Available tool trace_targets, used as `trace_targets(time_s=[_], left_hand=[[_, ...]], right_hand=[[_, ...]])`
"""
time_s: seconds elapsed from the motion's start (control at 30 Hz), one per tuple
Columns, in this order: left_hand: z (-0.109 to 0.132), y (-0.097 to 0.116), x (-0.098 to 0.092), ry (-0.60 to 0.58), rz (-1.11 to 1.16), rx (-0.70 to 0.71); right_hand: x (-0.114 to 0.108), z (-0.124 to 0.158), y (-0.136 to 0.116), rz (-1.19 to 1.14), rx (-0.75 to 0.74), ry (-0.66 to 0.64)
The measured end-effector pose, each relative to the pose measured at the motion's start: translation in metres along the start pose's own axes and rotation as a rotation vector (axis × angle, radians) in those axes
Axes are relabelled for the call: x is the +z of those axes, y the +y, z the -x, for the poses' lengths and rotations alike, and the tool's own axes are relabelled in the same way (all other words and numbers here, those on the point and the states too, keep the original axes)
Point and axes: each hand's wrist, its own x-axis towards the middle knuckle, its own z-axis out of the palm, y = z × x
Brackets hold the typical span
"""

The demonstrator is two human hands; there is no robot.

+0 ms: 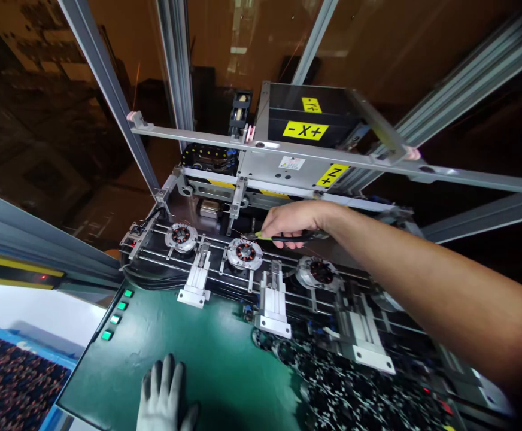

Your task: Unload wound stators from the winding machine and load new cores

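Two hands seen: right hand (290,222) clenched on black-yellow tool (283,238), tip held at middle stator (245,252); gloved left hand (164,395) laid flat, fingers (167,372) released, on green table (216,353).

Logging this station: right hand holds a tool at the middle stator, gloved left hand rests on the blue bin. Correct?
One slip: in the head view the gloved left hand rests on the green mat, not the blue bin. The right hand does hold a tool at the middle stator.
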Motion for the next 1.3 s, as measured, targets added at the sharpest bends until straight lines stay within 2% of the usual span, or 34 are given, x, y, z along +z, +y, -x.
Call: trace_targets(time_s=[0.17,0.33,0.47,0.67,0.83,0.97,1.03,1.13,1.2,1.3], left_hand=[[-0.002,0.001,-0.002,0.022,0.012,0.012],[-0.004,0.003,-0.006,0.029,0.019,0.012],[-0.005,0.002,-0.008,0.009,0.008,-0.001],[-0.003,-0.005,-0.007,0.009,-0.053,0.097],[-0.003,0.0,-0.004,-0.005,-0.005,0.009],[-0.006,0.003,-0.008,-0.012,-0.01,0.004],[-0.008,0.003,-0.011,0.001,-0.012,0.014],[-0.011,0.004,-0.015,0.017,-0.015,0.027],[-0.011,0.004,-0.017,0.014,-0.022,0.024],[-0.011,0.006,-0.019,-0.008,-0.04,0.003]], right_hand=[[-0.004,0.014,-0.02,0.052,-0.001,-0.077],[0.002,0.002,-0.034,0.151,0.061,-0.164],[0.004,-0.012,-0.032,0.177,0.085,-0.178],[0.001,-0.019,-0.029,0.19,0.123,-0.194],[0.004,-0.019,-0.029,0.173,0.11,-0.177],[0.011,-0.017,-0.032,0.142,0.08,-0.117],[0.014,-0.007,-0.033,0.119,0.032,-0.064],[0.014,0.024,-0.024,0.076,-0.052,-0.018],[0.012,0.052,-0.008,0.027,-0.075,-0.025],[0.007,0.086,0.03,-0.029,0.001,-0.051]])
